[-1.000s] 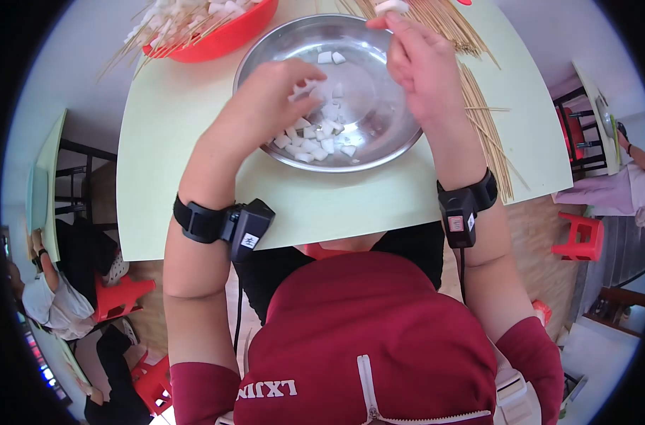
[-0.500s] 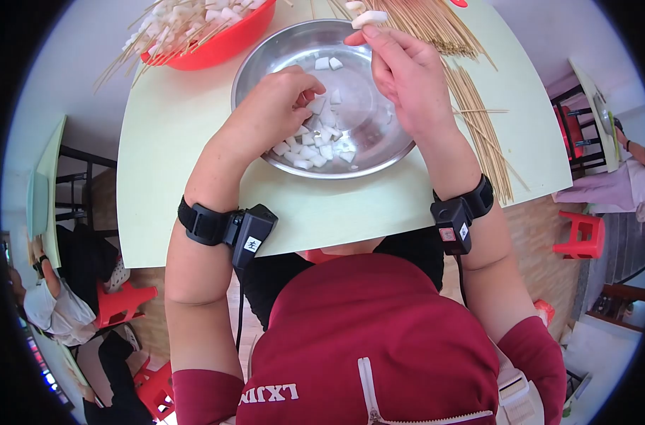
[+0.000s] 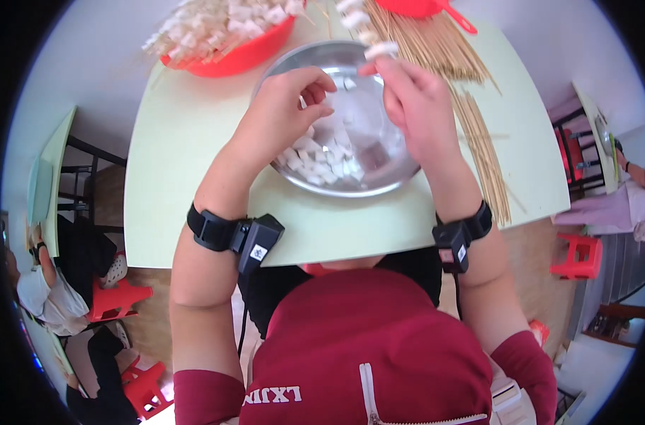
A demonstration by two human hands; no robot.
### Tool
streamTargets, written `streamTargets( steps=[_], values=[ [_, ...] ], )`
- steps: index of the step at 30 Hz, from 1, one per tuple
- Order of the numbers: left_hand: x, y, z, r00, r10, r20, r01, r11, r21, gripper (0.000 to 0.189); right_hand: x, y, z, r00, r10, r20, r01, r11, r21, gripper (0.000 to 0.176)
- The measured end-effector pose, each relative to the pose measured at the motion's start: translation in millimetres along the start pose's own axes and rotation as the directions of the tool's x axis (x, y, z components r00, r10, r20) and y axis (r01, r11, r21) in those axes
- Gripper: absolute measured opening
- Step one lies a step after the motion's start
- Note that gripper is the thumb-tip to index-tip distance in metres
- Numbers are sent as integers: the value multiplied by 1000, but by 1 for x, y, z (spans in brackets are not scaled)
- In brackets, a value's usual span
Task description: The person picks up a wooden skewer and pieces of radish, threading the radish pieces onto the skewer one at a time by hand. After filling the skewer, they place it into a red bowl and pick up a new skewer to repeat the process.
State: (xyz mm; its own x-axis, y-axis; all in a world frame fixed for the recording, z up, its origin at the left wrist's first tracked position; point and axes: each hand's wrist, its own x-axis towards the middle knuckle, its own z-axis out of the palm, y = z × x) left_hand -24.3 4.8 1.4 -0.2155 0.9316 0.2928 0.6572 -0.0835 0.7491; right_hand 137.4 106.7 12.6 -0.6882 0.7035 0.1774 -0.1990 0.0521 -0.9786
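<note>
My right hand [image 3: 423, 106] pinches a skewer threaded with spaced white chunks [image 3: 381, 50], held above the far right rim of a steel bowl [image 3: 390, 185]. Most of the stick itself is hidden by my fingers and the chunks. Over the left side of the bowl, my left hand [image 3: 288, 103] has curled fingers, its thumb apart from the index finger and nothing visible between them. Below it, loose cut white pieces [image 3: 322, 161] are heaped toward the near left of the bowl, with a few more at the far side.
A red basin [image 3: 246, 58] piled with filled skewers stands at the far left. Bare bamboo sticks [image 3: 439, 46] lie beyond and right of the bowl, with a red handled container [image 3: 411, 7] over some. Other people sit at side tables; red stools [image 3: 578, 256] stand nearby.
My left hand has lifted away from the loose pieces and its fingers have parted. The skewer in my right hand now shows more chunks. The whole view has shifted slightly.
</note>
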Motion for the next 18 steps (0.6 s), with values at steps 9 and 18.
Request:
streamTargets(
  steps=[9, 18],
  values=[
    [4, 1, -46, 781, -221, -584, -221, 777, -589, 20, -13, -3, 0, 982, 35, 184, -10, 991, -134, 21],
    [4, -1, -53, 767, -270, -582, -284, 671, -685, 19, -17, -3, 8, 960, 57, 273, 16, 966, -257, 19]
  ],
)
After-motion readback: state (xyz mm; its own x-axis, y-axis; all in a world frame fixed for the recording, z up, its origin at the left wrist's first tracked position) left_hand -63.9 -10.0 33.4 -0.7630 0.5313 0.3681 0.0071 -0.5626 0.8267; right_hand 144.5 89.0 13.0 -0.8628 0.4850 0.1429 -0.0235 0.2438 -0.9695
